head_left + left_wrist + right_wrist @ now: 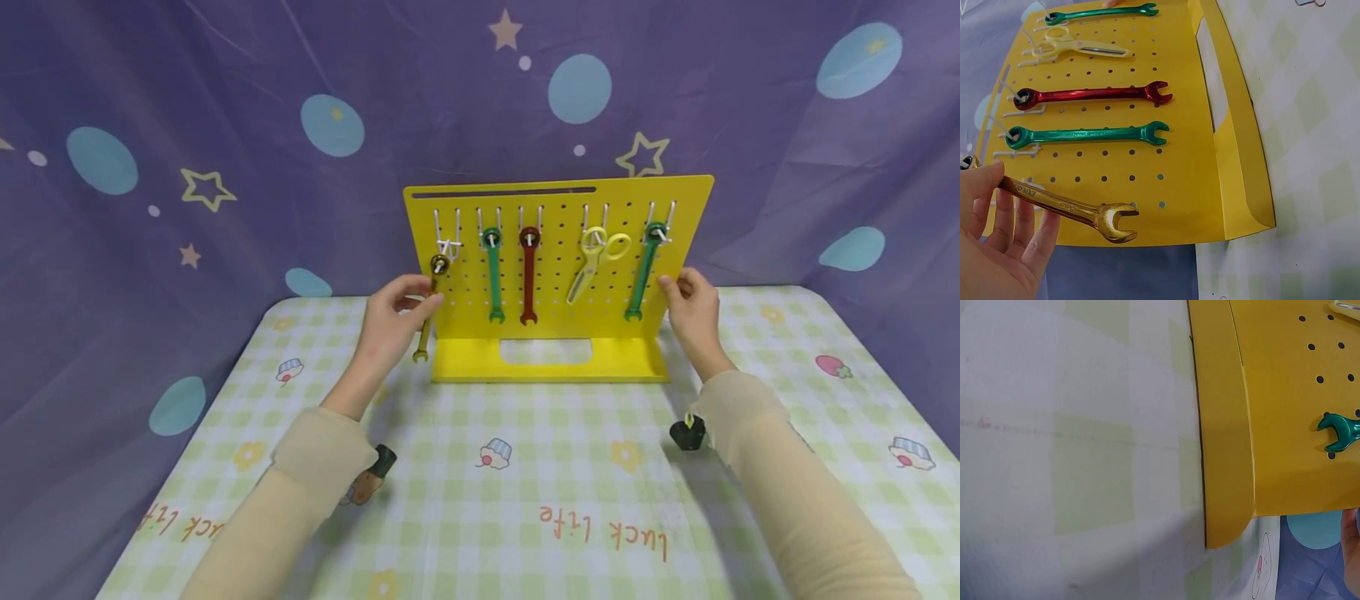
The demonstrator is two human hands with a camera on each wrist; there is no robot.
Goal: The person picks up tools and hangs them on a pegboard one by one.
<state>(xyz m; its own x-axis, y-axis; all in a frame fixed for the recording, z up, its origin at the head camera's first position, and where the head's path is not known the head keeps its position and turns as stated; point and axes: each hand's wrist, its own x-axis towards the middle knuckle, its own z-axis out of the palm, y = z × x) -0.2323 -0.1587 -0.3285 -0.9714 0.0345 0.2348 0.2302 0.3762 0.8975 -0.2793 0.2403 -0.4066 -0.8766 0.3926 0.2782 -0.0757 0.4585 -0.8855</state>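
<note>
My left hand (pixel 392 323) pinches a gold combination wrench (pixel 1072 206) between thumb and fingers, beside the left edge of a yellow pegboard (pixel 558 292). The wrench's ring end is up at the leftmost white hook (pixel 450 246); whether the hook carries its weight I cannot tell. Its open end points down. At the board's right edge my right hand (pixel 693 315) grips the side, thumb on the front. Hanging on other hooks are a green wrench (pixel 494 275), a red wrench (pixel 528 279), yellow scissors (pixel 588 271) and another green wrench (pixel 642 275).
The pegboard's base ledge (pixel 555 379) rests on a green-and-white checked tablecloth (pixel 450 517). Behind it hangs a purple curtain (pixel 450 100) with stars and blue ovals. A dark wrist device shows under each sleeve.
</note>
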